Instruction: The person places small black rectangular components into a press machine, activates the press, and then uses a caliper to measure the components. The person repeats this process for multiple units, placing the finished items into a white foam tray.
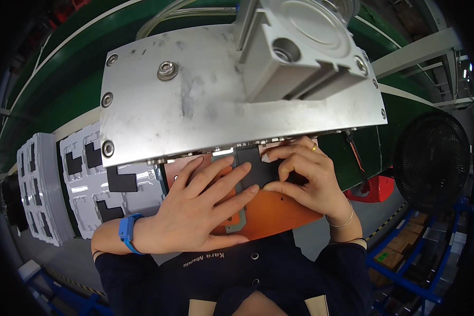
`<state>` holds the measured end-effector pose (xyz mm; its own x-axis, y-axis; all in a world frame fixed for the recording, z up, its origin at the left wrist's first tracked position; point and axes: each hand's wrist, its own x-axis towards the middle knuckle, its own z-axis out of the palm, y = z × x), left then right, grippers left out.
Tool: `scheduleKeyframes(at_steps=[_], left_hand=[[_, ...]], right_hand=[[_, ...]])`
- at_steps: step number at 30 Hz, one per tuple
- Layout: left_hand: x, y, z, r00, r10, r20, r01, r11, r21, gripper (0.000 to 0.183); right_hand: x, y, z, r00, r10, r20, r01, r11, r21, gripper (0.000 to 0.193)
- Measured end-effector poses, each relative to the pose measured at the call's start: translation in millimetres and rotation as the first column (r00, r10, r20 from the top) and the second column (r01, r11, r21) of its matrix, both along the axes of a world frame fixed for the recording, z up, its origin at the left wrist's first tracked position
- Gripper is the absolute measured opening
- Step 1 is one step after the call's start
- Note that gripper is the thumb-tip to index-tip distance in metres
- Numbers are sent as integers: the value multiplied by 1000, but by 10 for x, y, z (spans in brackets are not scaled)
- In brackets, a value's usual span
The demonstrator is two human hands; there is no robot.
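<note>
My left hand (200, 203) lies flat with its fingers spread across an orange plate (279, 210) and the metal part on it. Beside those fingertips, a dark grey flat piece (254, 171) rests on the plate, its far end running under the press. My right hand (310, 176) is closed over the right side of that piece, fingers curled and thumb pressed near its edge. A small white bit (266, 157) shows at its fingertips; its kind is too small to make out. Both hands are close to the front edge of the metal press block (195, 100).
A grey cylinder (305, 52) stands on the press. To the left are a white moulded tray (84, 197) with dark L-shaped pieces and a stack of similar trays (42, 184). A black fan (432, 158), a red object (376, 189) and blue racks (426, 268) are on the right.
</note>
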<state>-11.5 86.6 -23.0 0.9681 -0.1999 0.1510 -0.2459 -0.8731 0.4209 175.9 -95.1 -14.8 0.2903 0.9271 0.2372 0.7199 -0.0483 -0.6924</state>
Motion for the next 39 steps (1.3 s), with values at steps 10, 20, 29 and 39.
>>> scheduleKeyframes(at_steps=[10, 20, 29, 39], left_hand=[[-59, -33, 57, 992, 46, 116, -46, 999, -10, 71], [-36, -139, 341, 937, -66, -343, -266, 502, -823, 37], [15, -126, 342, 736, -416, -534, -472, 250, -846, 26], [140, -109, 305, 856, -112, -504, -468, 242, -850, 26]], right_hand=[[-22, -39, 41, 999, 35, -18, -35, 999, 14, 29], [-454, -457, 259, 989, 82, 119, -124, 904, 409, 13], [-131, -580, 280, 927, -278, 252, 175, 915, 364, 29], [1272, -1760, -1053, 541, -749, 383, 838, 518, -170, 38]])
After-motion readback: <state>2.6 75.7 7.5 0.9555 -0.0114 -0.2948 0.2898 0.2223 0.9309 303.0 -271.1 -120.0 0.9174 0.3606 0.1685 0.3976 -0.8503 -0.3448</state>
